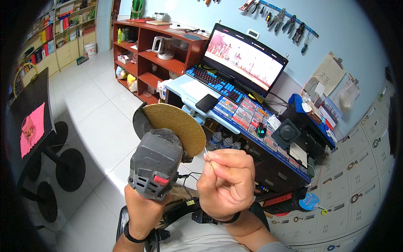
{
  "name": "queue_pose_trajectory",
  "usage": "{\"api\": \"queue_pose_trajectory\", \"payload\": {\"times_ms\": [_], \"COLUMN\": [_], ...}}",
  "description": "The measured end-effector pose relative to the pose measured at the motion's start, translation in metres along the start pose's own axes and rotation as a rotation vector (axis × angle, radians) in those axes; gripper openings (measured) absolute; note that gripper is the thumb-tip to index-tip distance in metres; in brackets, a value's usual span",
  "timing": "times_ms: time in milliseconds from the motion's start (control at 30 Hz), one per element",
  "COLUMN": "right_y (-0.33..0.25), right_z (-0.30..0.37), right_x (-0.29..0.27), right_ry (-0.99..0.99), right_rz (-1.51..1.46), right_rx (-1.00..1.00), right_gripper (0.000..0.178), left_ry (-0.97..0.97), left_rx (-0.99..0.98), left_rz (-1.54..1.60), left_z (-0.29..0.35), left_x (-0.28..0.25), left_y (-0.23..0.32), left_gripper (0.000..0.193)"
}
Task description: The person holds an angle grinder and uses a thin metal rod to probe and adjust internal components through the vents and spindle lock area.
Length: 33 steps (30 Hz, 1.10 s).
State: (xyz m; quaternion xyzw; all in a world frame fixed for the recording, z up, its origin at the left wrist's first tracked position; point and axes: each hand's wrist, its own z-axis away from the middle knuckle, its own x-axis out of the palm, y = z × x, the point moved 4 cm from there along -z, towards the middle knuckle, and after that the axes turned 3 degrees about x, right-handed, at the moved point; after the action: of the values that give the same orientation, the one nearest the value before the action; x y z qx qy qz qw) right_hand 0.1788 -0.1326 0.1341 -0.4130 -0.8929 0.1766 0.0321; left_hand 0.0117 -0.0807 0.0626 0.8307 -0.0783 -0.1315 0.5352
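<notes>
My left hand (142, 212) is wrapped round the body of a dark angle grinder (154, 159), which has a red switch near its back end. A large tan disc (178, 126) is fitted on the grinder, with a black guard (141, 122) along its left side. Whether the disc is spinning cannot be told. Between thumb and fingertips, my right hand (230, 180) pinches a thin metal pin (206, 152). Its tip points up beside the disc's right edge; whether the two touch is unclear. Most of my left fingers are hidden behind the grinder.
Ahead stands a desk with a monitor (245, 59), a keyboard (218, 84), a phone (207, 102) and a small fan (287, 132). Water bottles (215, 140) sit under it. A red-brown shelf (145, 54) is beyond. Lockers (361, 168) line the right; a black table (40, 90) stands left.
</notes>
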Motion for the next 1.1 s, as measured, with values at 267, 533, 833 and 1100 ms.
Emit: {"api": "queue_pose_trajectory", "payload": {"times_ms": [267, 533, 833, 1100], "right_y": [-0.003, -0.002, -0.002, -0.002], "right_z": [0.004, -0.003, 0.001, 0.005], "right_x": [-0.002, 0.002, -0.023, -0.010], "right_ry": [-0.059, -0.058, 0.045, -0.137], "right_rz": [-0.032, 0.039, -0.372, -1.024], "right_rx": [0.022, 0.029, 0.197, 0.875], "right_gripper": [0.021, 0.021, 0.021, 0.004], "left_ry": [0.010, 0.003, 0.176, 0.369], "left_rx": [-0.053, -0.030, -0.031, -0.174], "left_rz": [0.028, 0.046, 0.103, 0.495], "left_z": [0.002, 0.002, -0.001, 0.004], "left_x": [-0.001, 0.004, -0.006, -0.015], "left_y": [-0.002, 0.000, -0.004, -0.012], "left_gripper": [0.044, 0.043, 0.031, 0.042]}}
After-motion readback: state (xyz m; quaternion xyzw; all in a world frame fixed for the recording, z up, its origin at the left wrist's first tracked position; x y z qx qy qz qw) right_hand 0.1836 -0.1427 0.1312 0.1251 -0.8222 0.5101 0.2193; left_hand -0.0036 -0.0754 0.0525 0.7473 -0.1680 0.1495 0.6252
